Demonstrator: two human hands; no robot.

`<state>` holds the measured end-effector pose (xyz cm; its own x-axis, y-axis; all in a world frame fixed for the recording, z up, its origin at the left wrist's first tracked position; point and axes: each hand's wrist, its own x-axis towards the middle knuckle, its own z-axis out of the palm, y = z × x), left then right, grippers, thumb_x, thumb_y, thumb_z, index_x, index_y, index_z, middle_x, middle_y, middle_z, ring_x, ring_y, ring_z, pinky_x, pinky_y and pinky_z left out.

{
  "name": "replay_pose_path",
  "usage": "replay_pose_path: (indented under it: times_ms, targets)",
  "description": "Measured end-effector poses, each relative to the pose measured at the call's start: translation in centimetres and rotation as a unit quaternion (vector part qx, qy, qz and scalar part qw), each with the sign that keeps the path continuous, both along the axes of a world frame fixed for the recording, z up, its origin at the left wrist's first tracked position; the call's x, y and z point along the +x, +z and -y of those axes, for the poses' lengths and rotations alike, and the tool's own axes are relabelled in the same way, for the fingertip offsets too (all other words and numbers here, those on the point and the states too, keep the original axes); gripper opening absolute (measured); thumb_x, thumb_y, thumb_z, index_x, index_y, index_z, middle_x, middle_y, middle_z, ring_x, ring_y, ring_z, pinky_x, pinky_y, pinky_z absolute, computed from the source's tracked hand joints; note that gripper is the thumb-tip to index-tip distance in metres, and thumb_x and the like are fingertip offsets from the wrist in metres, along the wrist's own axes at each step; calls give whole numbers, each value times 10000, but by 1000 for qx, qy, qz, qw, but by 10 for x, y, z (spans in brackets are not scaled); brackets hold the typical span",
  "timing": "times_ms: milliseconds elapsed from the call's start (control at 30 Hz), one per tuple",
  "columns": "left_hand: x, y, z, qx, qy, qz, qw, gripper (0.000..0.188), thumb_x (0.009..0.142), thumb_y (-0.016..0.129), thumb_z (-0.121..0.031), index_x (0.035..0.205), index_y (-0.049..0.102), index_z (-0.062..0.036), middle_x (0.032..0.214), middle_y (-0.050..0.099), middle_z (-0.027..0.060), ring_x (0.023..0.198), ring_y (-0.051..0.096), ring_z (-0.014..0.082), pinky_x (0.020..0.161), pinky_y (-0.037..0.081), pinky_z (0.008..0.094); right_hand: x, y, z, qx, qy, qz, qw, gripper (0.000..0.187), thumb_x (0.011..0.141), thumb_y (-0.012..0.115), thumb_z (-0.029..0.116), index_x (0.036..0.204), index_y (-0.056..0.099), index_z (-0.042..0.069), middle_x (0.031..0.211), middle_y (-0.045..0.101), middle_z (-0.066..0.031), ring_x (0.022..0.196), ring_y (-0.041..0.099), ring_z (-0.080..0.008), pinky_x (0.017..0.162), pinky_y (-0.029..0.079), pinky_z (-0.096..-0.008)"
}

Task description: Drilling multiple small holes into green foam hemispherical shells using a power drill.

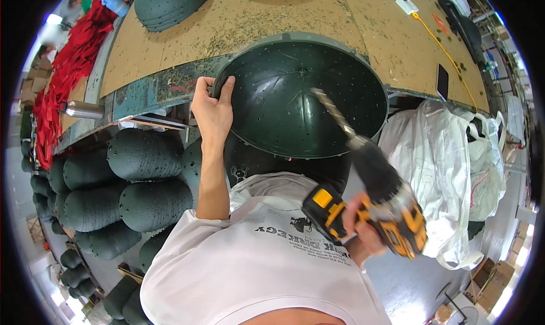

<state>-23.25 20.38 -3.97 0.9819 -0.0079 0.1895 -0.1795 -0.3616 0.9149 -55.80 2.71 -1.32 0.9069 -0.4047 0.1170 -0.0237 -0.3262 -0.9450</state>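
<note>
My left hand (213, 114) grips the left rim of a large dark green plastic bowl (264, 106), thumb on the inner side. The bowl tilts with its hollow toward me, against the table's near edge. Small holes dot its wall, and ridges run out from a knob in the middle. My right hand (366, 229) is wrapped round the handle of a yellow and black cordless drill (379, 177), somewhat blurred. The drill's long twist bit (332, 112) points up and left in front of the bowl's hollow; whether the tip touches the wall, I cannot tell.
Dark shavings litter the brown tabletop (204, 52), where a stack of dark bowls (170, 7) stands. Stacked bowls (150, 154) fill the lower left. White sacks (426, 154) hang at right. A phone (442, 82), yellow cord (437, 38), metal bottle (82, 110) and red strips (74, 58) lie around.
</note>
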Motion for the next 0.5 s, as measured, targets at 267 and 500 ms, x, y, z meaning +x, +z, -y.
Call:
replay_pose_path:
  times_ms: [267,500]
  targets:
    - [-20,-2,8,5,-7,58,998,303,1037,576,-287,972,552,8,785,543,19,721,450,92,648,396,272,86,-26,-31,383,66,47,920,283,907,601,-53,1171,597,47,1056,660,-70,698,576,-71,653,506,-230]
    - [-27,-3,10,-14,-31,47,998,319,1057,527,-310,988,560,-1,788,502,-10,731,424,101,681,380,260,106,-29,-48,404,88,80,907,224,920,564,-34,1138,573,15,971,629,-70,630,536,-67,621,487,-245]
